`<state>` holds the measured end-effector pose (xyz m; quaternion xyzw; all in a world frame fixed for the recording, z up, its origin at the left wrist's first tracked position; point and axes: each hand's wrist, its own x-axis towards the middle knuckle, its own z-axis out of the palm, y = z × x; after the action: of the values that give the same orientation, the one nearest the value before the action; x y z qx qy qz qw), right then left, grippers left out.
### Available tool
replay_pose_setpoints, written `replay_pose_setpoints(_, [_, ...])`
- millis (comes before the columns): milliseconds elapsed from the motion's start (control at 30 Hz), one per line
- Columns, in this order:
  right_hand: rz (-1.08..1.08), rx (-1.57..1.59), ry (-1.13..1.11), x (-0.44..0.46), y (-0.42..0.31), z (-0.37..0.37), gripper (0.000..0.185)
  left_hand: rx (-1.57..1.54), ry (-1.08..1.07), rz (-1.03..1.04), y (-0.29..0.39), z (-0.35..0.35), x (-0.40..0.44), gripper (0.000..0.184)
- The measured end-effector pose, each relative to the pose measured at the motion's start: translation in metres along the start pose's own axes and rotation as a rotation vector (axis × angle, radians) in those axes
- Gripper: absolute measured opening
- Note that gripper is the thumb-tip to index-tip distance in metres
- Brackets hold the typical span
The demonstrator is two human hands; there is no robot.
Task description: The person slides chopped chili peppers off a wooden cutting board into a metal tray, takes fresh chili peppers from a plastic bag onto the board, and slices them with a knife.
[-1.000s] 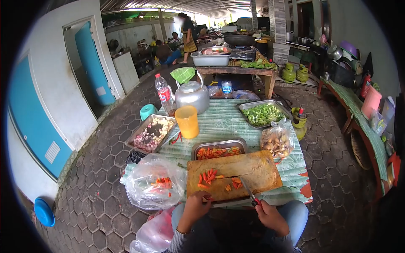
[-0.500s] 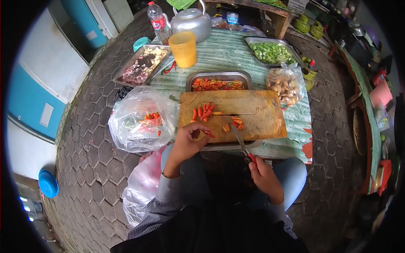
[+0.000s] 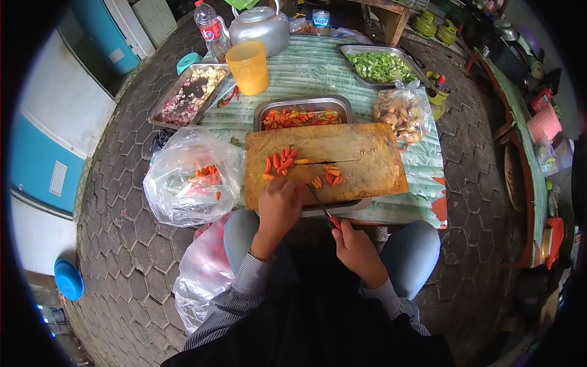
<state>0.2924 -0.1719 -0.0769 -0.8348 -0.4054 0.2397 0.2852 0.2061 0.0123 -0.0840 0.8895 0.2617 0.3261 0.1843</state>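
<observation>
My left hand (image 3: 279,205) is closed at the front edge of the wooden cutting board (image 3: 361,144), its fingers pinched on a red chili (image 3: 300,188). My right hand (image 3: 356,246) grips the red handle of a knife (image 3: 319,203), whose blade points up and left beside that chili. Several whole red chilies (image 3: 282,160) lie just beyond my left fingers. Cut orange-red chili pieces (image 3: 332,175) sit right of the blade tip. The board rests across a metal tray (image 3: 348,110) with more chilies in it.
A plastic bag (image 3: 177,196) holding chilies lies left of the board. Farther back are a tray of chopped onion and garlic (image 3: 160,121), a yellow cup (image 3: 247,70), a kettle (image 3: 262,30) and a tray of sliced greens (image 3: 382,67). A filled bag (image 3: 400,113) stands right.
My left hand has turned over the board's edge with the chili. The knife has moved left to meet it. The whole view has shifted slightly.
</observation>
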Motion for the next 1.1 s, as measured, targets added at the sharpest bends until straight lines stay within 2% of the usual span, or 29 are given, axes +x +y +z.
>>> replay_pose_setpoints(133, [-0.01, -0.049, 0.037, 0.001, -0.003, 0.001, 0.024, 0.001, -0.02, 0.034, 0.002, 0.0, -0.013, 0.012])
replay_pose_setpoints(400, [0.005, -0.127, 0.061, 0.005, -0.02, 0.004, 0.023, -0.217, -0.025, -0.06, -0.001, 0.007, -0.015, 0.012])
replay_pose_setpoints(733, [-0.085, -0.235, 0.15, 0.011, -0.022, 0.012, 0.024, -0.233, 0.023, -0.047, -0.001, 0.008, -0.012, 0.011])
replay_pose_setpoints(833, [-0.083, -0.255, 0.143, 0.011, -0.021, 0.013, 0.024, -0.202, -0.021, -0.106, 0.0, 0.011, -0.017, 0.011])
replay_pose_setpoints(933, [-0.017, -0.217, 0.086, 0.012, -0.029, 0.006, 0.023, -0.205, 0.043, -0.103, 0.001, 0.012, -0.015, 0.01])
replay_pose_setpoints(1100, [-0.057, -0.195, 0.066, 0.02, -0.024, 0.008, 0.023, -0.191, 0.042, -0.096, -0.001, 0.014, -0.015, 0.008])
